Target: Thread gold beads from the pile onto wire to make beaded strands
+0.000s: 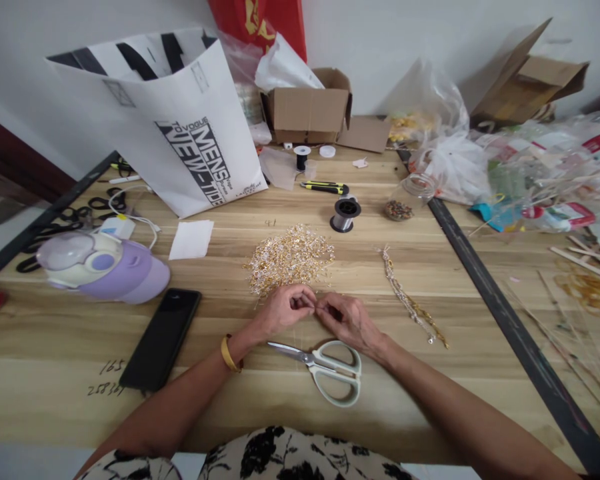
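Well, both ends of my work meet near the middle of the worktop [230,267], so I take that spot as the centre of a clock, with twelve straight ahead of me. My left hand [287,310] comes in from the left, a gold-coloured bracelet [227,353] at its wrist, fingers curled and drawn into a narrow pinch. My right hand [353,323] faces it in a similar pinch, its fingertips at or almost against the left ones. Whatever sits between them is too small and hidden for me to tell. The heap of small gold and clear pieces [291,257] lies at eleven o'clock, spread loosely, its near edge right by my left hand. At three o'clock lie silvery and gold chains [407,303], stretched out side by side. The scissors [310,360] rest at six, pale handles toward the right, blades pointing left. My dark phone [163,340] is between eight and nine, and a sheet of white paper [191,240] at ten. Close to twelve stand a spool of wire [347,213] and, farther off, a yellow-and-black cutter [324,187]
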### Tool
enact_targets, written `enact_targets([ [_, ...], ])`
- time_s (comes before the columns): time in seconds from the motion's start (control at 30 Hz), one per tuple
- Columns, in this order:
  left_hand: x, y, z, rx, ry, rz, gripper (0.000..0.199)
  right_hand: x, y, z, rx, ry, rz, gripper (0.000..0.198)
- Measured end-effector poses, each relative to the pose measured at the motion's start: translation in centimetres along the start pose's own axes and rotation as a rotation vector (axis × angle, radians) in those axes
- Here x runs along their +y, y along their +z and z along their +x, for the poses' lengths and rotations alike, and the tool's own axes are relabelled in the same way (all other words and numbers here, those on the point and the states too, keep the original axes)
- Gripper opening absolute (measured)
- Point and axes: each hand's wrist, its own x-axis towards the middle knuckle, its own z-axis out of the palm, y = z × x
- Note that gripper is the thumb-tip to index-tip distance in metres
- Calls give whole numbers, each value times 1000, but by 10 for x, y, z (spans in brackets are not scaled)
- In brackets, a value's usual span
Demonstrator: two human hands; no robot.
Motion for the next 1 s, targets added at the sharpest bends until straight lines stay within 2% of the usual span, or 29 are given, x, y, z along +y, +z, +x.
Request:
enact_targets([
  [0.57, 3, 2, 0, 39, 38, 118, 5, 1, 2, -2, -4, -36, -65, 7],
  [0.67, 3, 2, -2, 63, 114, 221, 5, -1, 1, -2, 11, -38, -27, 7],
  [0.83, 6, -1, -9, 83, 332, 515, 13, -2, -3, -2, 61, 3, 60, 10],
  [0.9, 7, -2, -10, 99, 356, 521, 13, 0, -3, -2, 97, 35, 100, 11],
  [1.0, 9, -3, -9, 132, 317, 409, 9, 1, -4, -2, 133, 57, 143, 13],
])
